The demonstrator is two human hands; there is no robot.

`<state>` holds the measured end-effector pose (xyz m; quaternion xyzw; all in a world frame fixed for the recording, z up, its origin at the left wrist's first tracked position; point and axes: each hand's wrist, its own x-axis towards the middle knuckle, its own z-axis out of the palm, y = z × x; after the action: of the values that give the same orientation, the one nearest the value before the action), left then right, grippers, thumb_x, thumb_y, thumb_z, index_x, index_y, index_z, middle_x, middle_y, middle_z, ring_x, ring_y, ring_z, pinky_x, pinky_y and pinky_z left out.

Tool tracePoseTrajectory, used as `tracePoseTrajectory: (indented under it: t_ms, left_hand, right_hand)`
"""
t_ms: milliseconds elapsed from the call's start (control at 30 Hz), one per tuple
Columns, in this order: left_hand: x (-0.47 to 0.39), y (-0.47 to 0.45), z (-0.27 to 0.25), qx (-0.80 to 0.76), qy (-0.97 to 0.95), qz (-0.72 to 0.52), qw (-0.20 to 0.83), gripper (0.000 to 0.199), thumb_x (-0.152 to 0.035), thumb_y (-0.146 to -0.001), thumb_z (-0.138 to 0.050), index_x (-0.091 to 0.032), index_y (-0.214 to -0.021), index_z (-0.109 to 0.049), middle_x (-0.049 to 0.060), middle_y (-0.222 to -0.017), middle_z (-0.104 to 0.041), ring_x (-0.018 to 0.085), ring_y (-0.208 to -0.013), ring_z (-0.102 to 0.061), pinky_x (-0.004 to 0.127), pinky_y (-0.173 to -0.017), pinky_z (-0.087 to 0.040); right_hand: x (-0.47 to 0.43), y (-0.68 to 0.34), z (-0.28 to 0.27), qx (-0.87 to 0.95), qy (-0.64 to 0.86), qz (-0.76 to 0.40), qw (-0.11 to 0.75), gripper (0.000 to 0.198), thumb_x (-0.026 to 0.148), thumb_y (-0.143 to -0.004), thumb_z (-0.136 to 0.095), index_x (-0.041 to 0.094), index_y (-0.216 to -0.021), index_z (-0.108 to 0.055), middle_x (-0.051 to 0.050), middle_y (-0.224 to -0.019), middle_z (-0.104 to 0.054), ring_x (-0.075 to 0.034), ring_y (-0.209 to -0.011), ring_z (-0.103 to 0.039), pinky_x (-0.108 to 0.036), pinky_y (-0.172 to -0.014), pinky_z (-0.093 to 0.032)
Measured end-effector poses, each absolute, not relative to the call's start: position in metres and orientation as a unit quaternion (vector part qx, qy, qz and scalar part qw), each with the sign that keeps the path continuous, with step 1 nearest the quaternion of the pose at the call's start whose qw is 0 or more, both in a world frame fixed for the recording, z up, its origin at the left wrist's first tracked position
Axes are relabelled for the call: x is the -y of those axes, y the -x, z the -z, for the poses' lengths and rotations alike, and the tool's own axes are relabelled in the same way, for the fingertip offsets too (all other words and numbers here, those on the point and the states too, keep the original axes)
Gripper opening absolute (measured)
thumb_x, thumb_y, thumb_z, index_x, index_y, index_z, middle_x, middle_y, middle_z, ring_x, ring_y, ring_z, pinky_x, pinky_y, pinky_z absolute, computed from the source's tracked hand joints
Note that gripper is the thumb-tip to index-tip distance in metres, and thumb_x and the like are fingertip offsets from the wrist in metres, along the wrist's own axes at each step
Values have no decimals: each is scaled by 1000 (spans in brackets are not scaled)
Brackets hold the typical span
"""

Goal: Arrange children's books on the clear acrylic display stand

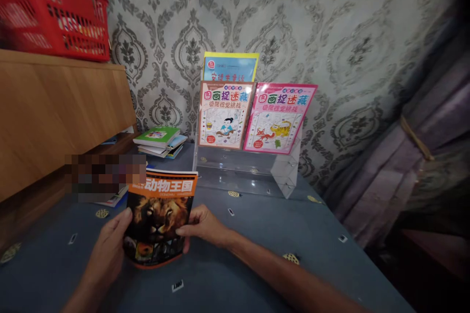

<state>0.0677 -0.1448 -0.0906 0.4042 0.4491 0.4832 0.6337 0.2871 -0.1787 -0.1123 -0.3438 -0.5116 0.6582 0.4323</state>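
Closest to the camera, left hand: closed on the left edge of the lion-cover book, thumb at the front.
Right hand: pinching the book's right edge, thumb lying on the cover.
Lion-cover book: held tilted between both hands above the blue table cover; an orange band runs across its top.
Behind it, left: a booklet, mostly hidden by a pixelated patch.
Wooden cabinet: along the left side, bearing a red basket.
Clear stand: brown-bordered book and pink book side by side, blue-and-yellow book behind the brown-bordered one.
Green-topped stack: left of the stand, near the wall.
Right side: a tied curtain.
Farthest: patterned wallpaper.
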Motion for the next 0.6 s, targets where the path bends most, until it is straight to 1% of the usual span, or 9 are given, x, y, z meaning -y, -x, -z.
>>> tracePoseTrajectory:
  t_ms: [67, 167, 233, 333, 433, 533, 600]
  left_hand:
    - [140, -77, 93, -436, -381, -489, 652, 58, -63, -64, -79, -19, -102, -76, 7, -97, -80, 33, -105, -71, 44, -90, -59]
    - [130, -90, 95, -404, -376, -485, 679, 58, -63, -78, -68, -20, -116, -72, 8, -106, -79, 32, -110, -70, 46, -96, -57]
    - [122, -99, 93, -389, -378, -496, 679, 58, -62, -82, -64, -21, -123, -70, 8, -111, -77, 31, -112, -70, 47, -98, -56]
    - [108, -115, 80, -368, -391, -537, 651, 59, -64, -86, -59, -23, -128, -66, 7, -116, -76, 30, -116, -68, 46, -100, -56]
    - [92, -135, 57, -322, -425, -578, 618, 58, -66, -89, -52, -26, -129, -65, 5, -123, -73, 27, -121, -65, 43, -103, -54]
    - [77, -156, 31, -263, -458, -619, 582, 53, -65, -92, -47, -31, -129, -64, 1, -129, -71, 24, -127, -61, 41, -107, -52]
    - [66, -170, 17, -235, -480, -641, 551, 53, -65, -93, -45, -31, -131, -63, 1, -129, -70, 24, -130, -58, 40, -108, -51]
  right_hand:
    - [177, -288, 111, 511, 367, -644, 435, 53, 59, -54, -88, 13, -64, -64, 1, -59, -66, -10, -45, -61, -21, -47, -44]
    - [174, -293, 103, 531, 401, -609, 432, 56, 63, -55, -86, 14, -61, -60, 2, -53, -62, -11, -46, -61, -17, -44, -38]
    - [170, -296, 93, 551, 411, -584, 431, 57, 65, -56, -84, 14, -62, -60, 4, -53, -59, -10, -46, -61, -17, -42, -36]
    - [160, -304, 70, 586, 405, -551, 434, 58, 68, -57, -82, 15, -67, -61, 5, -57, -60, -10, -46, -59, -20, -43, -42]
    - [150, -316, 40, 626, 394, -492, 459, 56, 68, -62, -79, 16, -73, -63, 4, -63, -61, -10, -48, -58, -23, -46, -49]
    - [144, -332, 13, 656, 402, -399, 499, 45, 61, -72, -76, 19, -79, -64, 5, -65, -60, -10, -50, -57, -24, -47, -50]
    - [144, -344, 0, 667, 415, -338, 518, 35, 53, -79, -74, 20, -82, -63, 4, -66, -59, -10, -51, -57, -24, -48, -50]
